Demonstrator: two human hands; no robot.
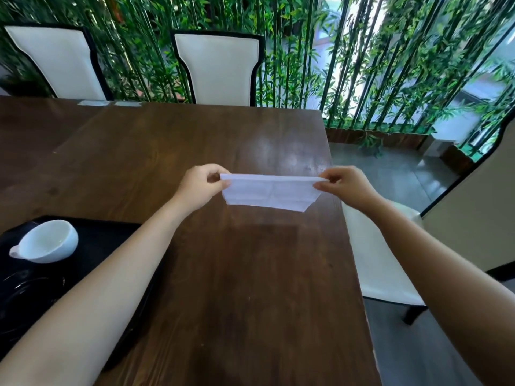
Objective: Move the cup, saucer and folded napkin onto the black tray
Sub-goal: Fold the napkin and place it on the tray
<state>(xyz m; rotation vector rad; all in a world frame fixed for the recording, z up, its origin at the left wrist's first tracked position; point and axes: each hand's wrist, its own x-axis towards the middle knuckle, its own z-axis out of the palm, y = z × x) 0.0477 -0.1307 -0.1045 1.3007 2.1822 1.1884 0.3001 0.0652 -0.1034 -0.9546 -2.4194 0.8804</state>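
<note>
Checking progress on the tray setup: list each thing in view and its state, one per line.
Napkin: held off the table, stretched between both hands, not on the tray.
Left hand: pinching the napkin's left top corner.
Right hand: pinching its right top corner.
White cup: on the black tray, tilted, empty.
Black saucer: on the tray, bare.
Black tray: flat on the table.

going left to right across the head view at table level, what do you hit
white cup on the black tray → left hand → white napkin held above the table → right hand → white chair seat
</note>
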